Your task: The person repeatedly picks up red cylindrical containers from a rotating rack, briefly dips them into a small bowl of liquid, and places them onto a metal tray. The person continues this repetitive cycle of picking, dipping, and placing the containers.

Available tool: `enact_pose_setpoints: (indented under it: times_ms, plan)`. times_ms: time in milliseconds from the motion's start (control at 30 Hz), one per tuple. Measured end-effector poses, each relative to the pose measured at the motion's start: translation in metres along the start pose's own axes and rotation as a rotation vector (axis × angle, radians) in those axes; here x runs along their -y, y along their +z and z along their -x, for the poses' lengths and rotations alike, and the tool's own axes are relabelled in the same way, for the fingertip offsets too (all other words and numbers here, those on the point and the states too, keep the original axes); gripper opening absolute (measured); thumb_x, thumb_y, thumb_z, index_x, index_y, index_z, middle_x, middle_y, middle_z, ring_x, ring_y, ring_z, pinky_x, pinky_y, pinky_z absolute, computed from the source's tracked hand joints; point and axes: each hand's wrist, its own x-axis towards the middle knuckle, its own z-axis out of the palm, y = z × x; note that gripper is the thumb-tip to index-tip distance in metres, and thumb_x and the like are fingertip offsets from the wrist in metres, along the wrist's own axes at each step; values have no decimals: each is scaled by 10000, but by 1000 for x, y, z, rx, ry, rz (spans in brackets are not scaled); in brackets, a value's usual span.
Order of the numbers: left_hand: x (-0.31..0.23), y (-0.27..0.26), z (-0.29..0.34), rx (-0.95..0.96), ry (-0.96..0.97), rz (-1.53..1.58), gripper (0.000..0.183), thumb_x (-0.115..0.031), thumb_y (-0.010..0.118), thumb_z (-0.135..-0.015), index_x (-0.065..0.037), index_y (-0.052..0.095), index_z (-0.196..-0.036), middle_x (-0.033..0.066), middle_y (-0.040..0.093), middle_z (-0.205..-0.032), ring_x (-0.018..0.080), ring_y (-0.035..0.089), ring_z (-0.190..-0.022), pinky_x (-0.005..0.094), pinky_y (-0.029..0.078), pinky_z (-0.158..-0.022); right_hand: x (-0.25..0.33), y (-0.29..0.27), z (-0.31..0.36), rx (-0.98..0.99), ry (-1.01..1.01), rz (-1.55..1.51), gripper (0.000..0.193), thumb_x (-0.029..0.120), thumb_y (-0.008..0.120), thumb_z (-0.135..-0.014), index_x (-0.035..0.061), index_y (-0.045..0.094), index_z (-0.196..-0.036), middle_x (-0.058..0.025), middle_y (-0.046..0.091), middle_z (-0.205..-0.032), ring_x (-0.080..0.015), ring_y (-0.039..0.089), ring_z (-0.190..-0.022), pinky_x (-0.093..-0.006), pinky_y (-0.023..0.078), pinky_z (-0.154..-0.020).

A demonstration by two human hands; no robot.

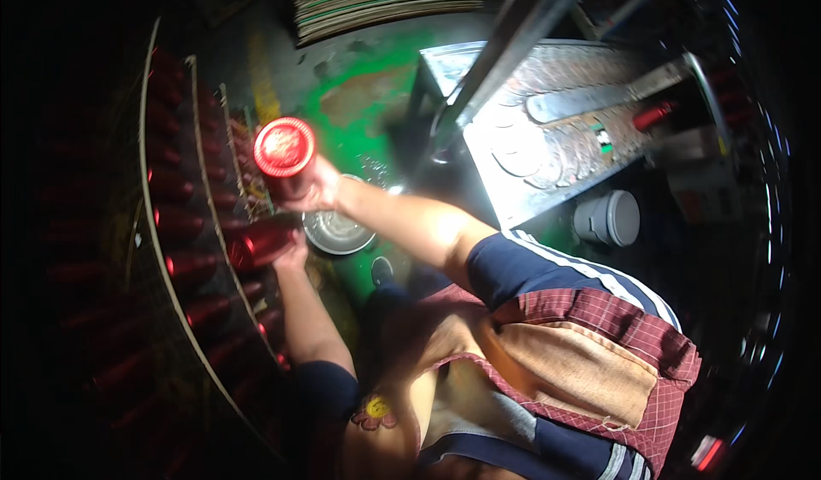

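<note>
My right hand (321,188) is closed around a glossy red bottle (285,148), its round, ridge-rimmed base facing up. Lower and a little to the left, my left hand (292,251) has its fingers on a second red bottle (256,242), which lies tilted beside the rack's edge strip. Most of the left fingers are behind that bottle. On my left stands a rack (171,283) with pale bent strips and rows of similar red bottles (191,265), many lost in shadow.
Below my right forearm a round metal basin (340,234) sits on the green-stained floor (368,87). To the right are a brightly lit metal table (505,202) holding rows of round clear items, a slanting metal post (505,44) and a white bucket (609,217). Stacked flat sheets (389,1) lie at the far side.
</note>
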Motion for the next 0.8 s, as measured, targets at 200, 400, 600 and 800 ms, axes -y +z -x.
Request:
enact_pose_setpoints:
  times_ms: [200,400,600,800]
  plan:
    - [54,-4,80,783,-272,-423,603,-381,428,-995,-28,360,-1478,143,322,-1562,347,230,-1462,550,239,-1175,9,-33,133,97,-343,51,449,482,605,-867,88,661,-1075,-80,715,-985,-236,679,-914,-469,543,-850]
    - [288,67,123,379,171,-1253,482,-348,568,-928,-5,554,-1267,122,654,-1091,290,646,-1004,398,552,-876,73,-102,479,-635,-1065,418,321,267,595,-925,76,648,-1177,-85,649,-1117,-200,645,-992,-391,551,-861]
    - [634,78,70,1006,777,-1968,349,-35,804,-735,-22,716,-1072,150,631,-1221,264,577,-1144,389,436,-1013,164,-152,651,-1601,-1664,1584,314,164,766,-731,236,756,-1037,-86,550,-1221,-291,481,-1214,-389,408,-1051]
    - [837,19,-26,1447,1016,-2277,339,-137,818,-650,-223,764,-973,76,581,-1246,319,493,-1183,426,457,-970,268,-244,674,-1845,-1373,1528,298,245,759,-741,314,751,-1031,-67,454,-1366,-330,409,-1264,-399,426,-1050]
